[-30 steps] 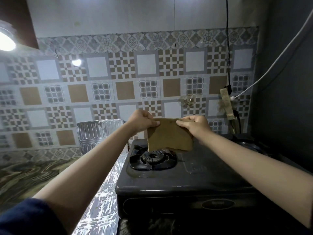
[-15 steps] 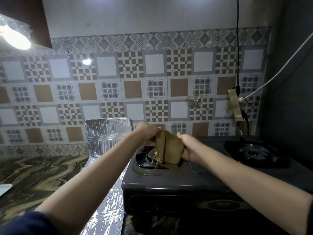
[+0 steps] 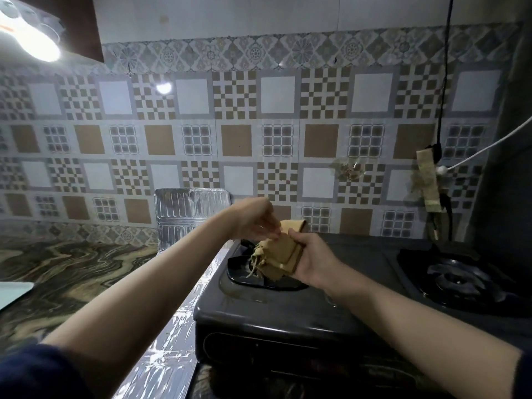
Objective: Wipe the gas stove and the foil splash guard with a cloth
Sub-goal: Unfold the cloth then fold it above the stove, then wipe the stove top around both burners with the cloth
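The right hand (image 3: 312, 262) has thumb and curled fingers clamped on a folded tan cloth with a frayed edge (image 3: 280, 256), while the left hand (image 3: 253, 220), fingers loosely bent, touches the cloth's upper fold at its fingertips; whether it pinches cannot be told. Directly beneath the fingers sits the left burner of the black two-burner gas stove (image 3: 288, 309), with the crinkled silver foil splash guard (image 3: 187, 210) standing just beyond the left hand. Risk assessed: loose threads could snag on the burner grate during wiping, and firm pressure could buckle the thin foil.

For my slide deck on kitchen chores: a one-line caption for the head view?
Right hand holds a folded tan cloth above the gas stove while left hand adjusts it.
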Demonstrator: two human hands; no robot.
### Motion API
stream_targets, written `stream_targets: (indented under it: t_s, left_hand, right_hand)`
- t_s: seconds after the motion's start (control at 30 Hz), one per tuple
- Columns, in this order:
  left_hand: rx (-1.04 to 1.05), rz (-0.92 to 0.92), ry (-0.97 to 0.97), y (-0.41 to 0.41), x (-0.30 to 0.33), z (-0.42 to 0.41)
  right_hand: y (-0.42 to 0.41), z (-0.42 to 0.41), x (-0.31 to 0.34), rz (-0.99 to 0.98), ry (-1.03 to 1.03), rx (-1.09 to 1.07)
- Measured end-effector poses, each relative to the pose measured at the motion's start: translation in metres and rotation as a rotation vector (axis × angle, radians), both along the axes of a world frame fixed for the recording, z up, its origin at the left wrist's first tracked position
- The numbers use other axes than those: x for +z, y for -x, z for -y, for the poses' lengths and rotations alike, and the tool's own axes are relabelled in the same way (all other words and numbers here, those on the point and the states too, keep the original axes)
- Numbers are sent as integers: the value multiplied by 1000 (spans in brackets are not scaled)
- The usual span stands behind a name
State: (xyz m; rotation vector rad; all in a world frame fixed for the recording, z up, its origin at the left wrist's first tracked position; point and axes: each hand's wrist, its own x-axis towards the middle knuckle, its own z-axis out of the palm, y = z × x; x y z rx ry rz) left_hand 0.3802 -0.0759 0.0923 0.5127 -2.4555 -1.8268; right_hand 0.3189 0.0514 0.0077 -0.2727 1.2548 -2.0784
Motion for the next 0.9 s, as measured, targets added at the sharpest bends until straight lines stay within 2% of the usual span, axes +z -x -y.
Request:
stream_targets:
  t_s: [0.07, 0.13, 0.23, 0.3, 0.43, 0.5, 0.57, 0.67, 0.77, 0.83, 0.9]
  left_hand:
    - [119, -70, 83, 4, -1, 7]
    - [215, -128, 255, 6, -8, 20]
    - [202, -101, 535, -1, -31, 39]
    - [156, 24, 684, -14, -51, 48]
    - [79, 414, 1023, -46, -101, 62]
    - [52, 582, 1069, -64, -128, 68]
    - [42, 644, 1038, -78, -151, 71]
    - [64, 571, 997, -88, -175, 71]
    - [115, 503, 1043, -91, -185, 71]
    - [113, 503, 1094, -90, -188, 69]
    - [105, 493, 1163, -89, -191, 68]
  right_hand:
    - [14, 2, 0, -54, -94, -31]
    - [28, 5, -3, -116, -169, -53]
    - [53, 14, -10, -183, -264, -100]
    - [65, 26, -13, -283, -365, -76]
    - [74, 55, -12, -567, -447, 95]
    - [68, 70, -10, -764, -472, 191]
    - [59, 85, -7, -975, -460, 265]
    - [47, 107, -12, -1354, -401, 316]
    - [36, 117, -22, -1825, -532, 360]
    - [30, 119, -35, -1969, -607, 437]
    - [27, 119, -49, -1953, -724, 552]
